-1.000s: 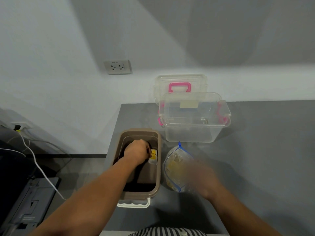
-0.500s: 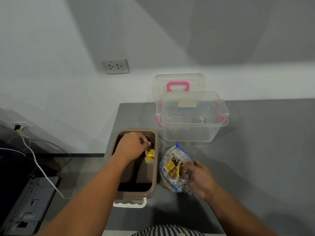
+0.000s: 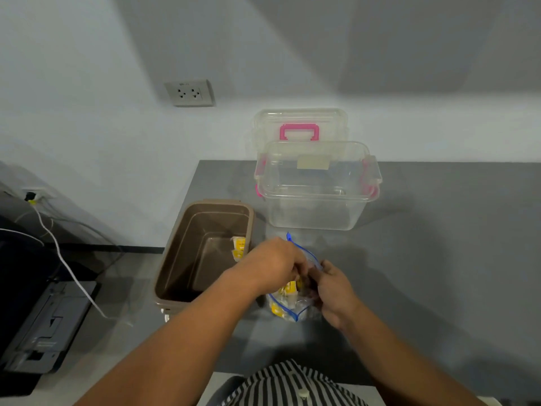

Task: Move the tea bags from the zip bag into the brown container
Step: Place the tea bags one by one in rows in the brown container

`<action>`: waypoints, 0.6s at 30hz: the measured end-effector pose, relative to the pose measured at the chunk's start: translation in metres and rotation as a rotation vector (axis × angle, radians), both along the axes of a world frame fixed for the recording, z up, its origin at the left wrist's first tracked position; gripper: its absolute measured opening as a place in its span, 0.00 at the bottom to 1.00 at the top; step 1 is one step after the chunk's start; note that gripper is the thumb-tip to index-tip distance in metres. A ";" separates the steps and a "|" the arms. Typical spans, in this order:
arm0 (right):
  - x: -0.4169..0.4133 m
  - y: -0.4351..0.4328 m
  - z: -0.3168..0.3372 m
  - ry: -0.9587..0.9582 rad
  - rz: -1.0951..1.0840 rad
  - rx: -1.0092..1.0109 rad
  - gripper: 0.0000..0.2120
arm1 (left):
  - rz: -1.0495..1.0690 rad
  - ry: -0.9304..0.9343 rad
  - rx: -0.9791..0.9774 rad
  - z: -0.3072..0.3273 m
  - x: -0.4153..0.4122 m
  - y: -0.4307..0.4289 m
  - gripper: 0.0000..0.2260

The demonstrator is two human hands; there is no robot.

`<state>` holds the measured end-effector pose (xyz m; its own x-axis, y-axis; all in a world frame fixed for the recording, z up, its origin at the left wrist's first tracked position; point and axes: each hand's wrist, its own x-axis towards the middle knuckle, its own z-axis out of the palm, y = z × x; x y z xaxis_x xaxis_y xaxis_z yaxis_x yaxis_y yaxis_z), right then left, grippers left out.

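My left hand (image 3: 270, 266) curls inside the zip bag (image 3: 287, 309); I cannot tell what it holds. My right hand (image 3: 333, 291) pinches its edge. The bag lies pointing away from me.

Grey table (image 3: 439, 259) carries a clear plastic box (image 3: 310, 209), open-topped, with pink latches (image 3: 369, 178) on both short sides and a tan tape strip (image 3: 313, 162) on its far wall. Its clear lid (image 3: 300, 121) with a pink handle stands on edge at the box's 12 o'clock, by the white wall. Wall socket (image 3: 189, 93) sits at the box's 10 o'clock. Off the table at frame 8 o'clock lies a low grey machine (image 3: 44, 326), and a white cable (image 3: 67, 265) trails down from a low outlet (image 3: 35, 194) at 9 o'clock.
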<state>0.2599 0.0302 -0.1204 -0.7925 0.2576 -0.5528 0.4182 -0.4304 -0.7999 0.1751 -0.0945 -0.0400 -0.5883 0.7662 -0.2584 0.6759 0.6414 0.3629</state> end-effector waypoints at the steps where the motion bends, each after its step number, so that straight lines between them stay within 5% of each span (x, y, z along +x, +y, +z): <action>1: 0.001 0.002 0.000 -0.001 0.003 -0.005 0.04 | -0.025 0.017 -0.052 -0.005 0.002 0.004 0.09; 18: -0.002 0.013 0.001 0.019 0.027 -0.058 0.06 | -0.085 0.022 -0.317 -0.019 0.009 0.018 0.08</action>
<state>0.2583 0.0437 -0.1195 -0.8091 0.2039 -0.5512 0.4152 -0.4655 -0.7816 0.1843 -0.0766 -0.0587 -0.5339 0.6963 -0.4797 0.7374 0.6611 0.1388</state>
